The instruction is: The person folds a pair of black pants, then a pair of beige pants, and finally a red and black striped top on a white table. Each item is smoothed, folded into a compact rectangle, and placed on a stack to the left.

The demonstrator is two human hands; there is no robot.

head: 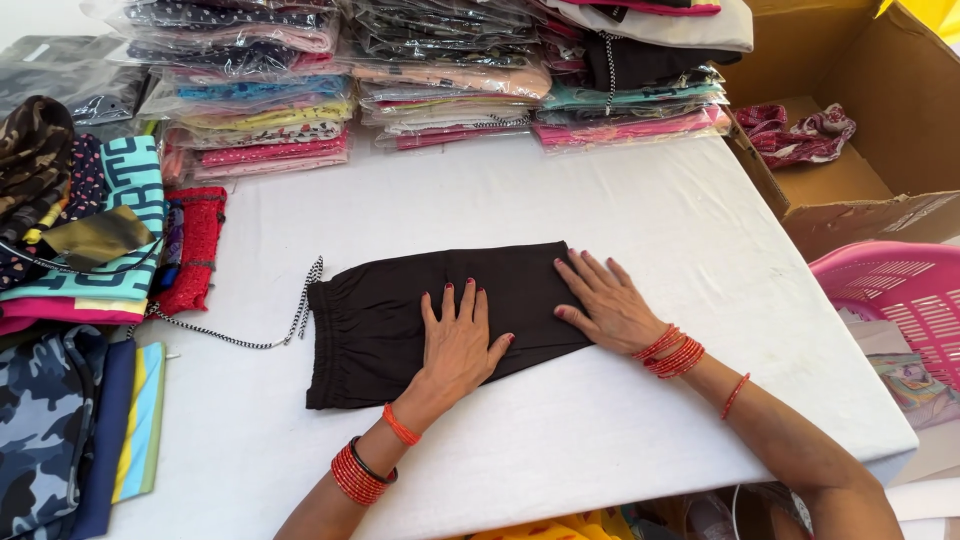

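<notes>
Under the flat, spread fingers of left hand [457,345] and right hand [608,305], gripping nothing, black garment [380,315] lies folded; drawstring [250,335] trails loose, bagging apparently remains.

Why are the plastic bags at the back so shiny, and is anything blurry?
Head view: bright, even light; glare glints off the plastic-wrapped stacks. The white table looks nearly washed out. Both hands and the black garment look sharp, with only soft shadows; nothing is noticeably blurred.
</notes>
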